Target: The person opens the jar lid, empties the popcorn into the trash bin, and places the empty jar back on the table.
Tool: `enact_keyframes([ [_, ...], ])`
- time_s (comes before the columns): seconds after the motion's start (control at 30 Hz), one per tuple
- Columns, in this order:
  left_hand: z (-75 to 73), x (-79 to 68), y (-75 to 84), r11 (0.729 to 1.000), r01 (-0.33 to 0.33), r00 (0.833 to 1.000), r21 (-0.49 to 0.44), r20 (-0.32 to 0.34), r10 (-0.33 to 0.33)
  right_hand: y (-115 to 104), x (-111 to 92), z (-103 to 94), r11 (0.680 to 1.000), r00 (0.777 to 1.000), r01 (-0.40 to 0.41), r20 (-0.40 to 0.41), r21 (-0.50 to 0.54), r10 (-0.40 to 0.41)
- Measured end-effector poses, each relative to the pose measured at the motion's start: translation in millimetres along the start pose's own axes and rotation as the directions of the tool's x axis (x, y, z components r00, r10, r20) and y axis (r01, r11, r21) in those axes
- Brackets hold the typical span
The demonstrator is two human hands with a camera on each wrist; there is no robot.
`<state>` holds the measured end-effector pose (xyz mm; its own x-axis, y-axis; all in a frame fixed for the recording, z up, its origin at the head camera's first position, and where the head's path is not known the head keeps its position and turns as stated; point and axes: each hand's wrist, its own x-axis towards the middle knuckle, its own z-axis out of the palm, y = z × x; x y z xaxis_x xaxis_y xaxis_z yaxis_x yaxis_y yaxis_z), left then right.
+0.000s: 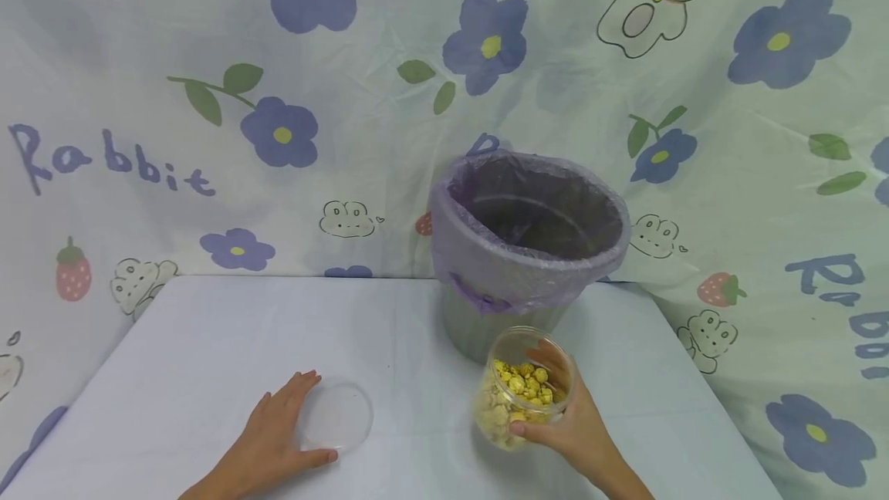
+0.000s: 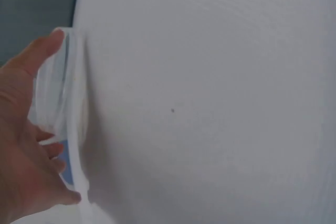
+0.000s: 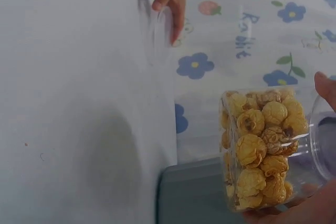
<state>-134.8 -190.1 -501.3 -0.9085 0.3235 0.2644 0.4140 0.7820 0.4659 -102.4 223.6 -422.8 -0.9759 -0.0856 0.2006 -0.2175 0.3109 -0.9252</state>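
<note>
My right hand (image 1: 572,423) grips a clear plastic jar (image 1: 491,346) around its side, thumb toward me. Caramel-coloured popcorn (image 1: 524,384) fills its lower part, and the jar is uncovered. It is held above the table just in front of the bin, tilted a little in the head view. In the right wrist view the popcorn (image 3: 257,153) shows through the jar's wall. At the left, a round clear lid (image 1: 340,415) lies on the table. My left hand (image 1: 271,434) is beside it with fingers and thumb spread; in the left wrist view a fingertip touches the lid (image 2: 55,87).
A grey bin (image 1: 479,330) lined with a purple plastic bag (image 1: 528,276) stands at the back right of the table. The table has a white cover (image 1: 243,346). Behind it hangs a cloth (image 1: 375,137) printed with flowers and rabbits.
</note>
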Motion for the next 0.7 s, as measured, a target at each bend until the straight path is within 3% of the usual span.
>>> enact_keyframes([
  [0.13,3.1,-2.1,-3.7,0.997,0.006,1.0,0.074,-0.006,-0.006,-0.2,-1.8,-4.6,0.999,0.999,-0.032,-0.021,-0.011,0.032],
  [0.3,4.9,-2.2,-5.5,0.994,0.036,0.998,0.108,0.044,-0.041,-1.4,-2.7,-11.7,0.999,0.998,-0.038,-0.044,-0.011,0.037],
  [0.47,5.4,-2.2,-5.3,0.992,0.055,0.995,0.117,0.082,-0.065,-1.8,-4.8,-17.8,0.999,0.996,-0.046,-0.072,0.006,0.046],
  [0.7,4.8,-2.3,-2.8,0.994,0.066,0.995,0.084,0.075,-0.072,-1.0,-8.9,-26.0,0.999,0.992,-0.045,-0.12,-0.005,0.044],
])
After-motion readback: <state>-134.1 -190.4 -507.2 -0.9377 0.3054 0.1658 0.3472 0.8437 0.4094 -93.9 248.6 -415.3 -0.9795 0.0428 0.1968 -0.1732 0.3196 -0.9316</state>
